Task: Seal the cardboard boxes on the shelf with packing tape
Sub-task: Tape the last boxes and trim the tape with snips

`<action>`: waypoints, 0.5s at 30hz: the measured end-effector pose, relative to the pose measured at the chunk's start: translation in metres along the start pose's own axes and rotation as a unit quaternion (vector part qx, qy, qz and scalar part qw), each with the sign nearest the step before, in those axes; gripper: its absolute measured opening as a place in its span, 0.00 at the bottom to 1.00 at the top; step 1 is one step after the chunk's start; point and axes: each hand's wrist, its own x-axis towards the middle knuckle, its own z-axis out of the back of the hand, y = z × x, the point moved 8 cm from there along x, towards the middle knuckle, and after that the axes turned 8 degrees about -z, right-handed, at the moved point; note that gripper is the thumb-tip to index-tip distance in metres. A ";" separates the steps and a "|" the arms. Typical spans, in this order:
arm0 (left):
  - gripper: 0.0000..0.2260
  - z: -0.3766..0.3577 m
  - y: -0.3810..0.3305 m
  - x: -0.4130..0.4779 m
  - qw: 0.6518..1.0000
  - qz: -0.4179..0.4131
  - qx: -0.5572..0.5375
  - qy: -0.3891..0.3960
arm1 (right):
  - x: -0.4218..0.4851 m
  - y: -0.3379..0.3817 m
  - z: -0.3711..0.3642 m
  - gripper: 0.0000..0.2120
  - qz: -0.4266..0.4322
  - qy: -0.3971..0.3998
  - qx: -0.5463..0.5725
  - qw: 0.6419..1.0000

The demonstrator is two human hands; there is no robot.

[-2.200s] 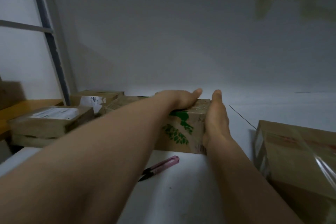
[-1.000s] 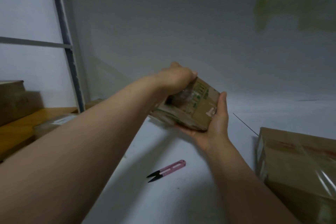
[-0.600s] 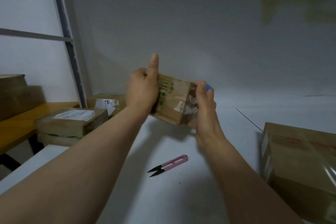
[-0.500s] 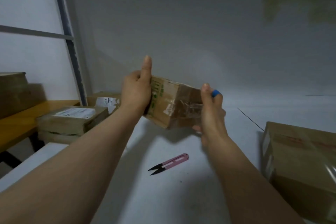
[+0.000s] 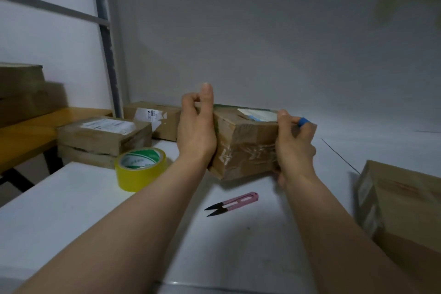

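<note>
White table [image 5: 71, 210], box [image 5: 248, 148] held above: left hand [image 5: 196, 131] and right hand [image 5: 294, 148] grip its ends; slipping grip could drop it onto snips [image 5: 235, 203].

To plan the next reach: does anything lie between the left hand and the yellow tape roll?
Nothing visible does. The tape roll stands on the table, lower left of the left hand, with open space between; that hand and the right hand hold the small box.

Brown cardboard box [image 5: 245, 148], green-printed along the top edge, white label on top. Yellow packing-tape roll [image 5: 140, 172] at its 8 o'clock, green-and-white inside. Pink-handled, black-bladed snips [image 5: 235, 203] at 6 o'clock. White worktop [image 5: 71, 210]. Blue band [image 5: 303, 122] on a right hand [image 5: 294, 148] fingertip.
</note>
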 end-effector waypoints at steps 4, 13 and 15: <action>0.41 -0.004 0.012 0.006 0.997 0.063 0.004 0.045 | 0.001 -0.002 0.004 0.37 -0.010 -0.023 -0.033 0.999; 0.32 0.015 0.007 0.010 0.996 0.084 0.036 -0.011 | -0.004 -0.003 -0.009 0.40 -0.005 0.017 -0.060 0.998; 0.32 0.020 0.011 0.022 0.995 0.093 0.032 -0.014 | -0.003 -0.002 -0.013 0.35 0.007 0.039 -0.068 0.997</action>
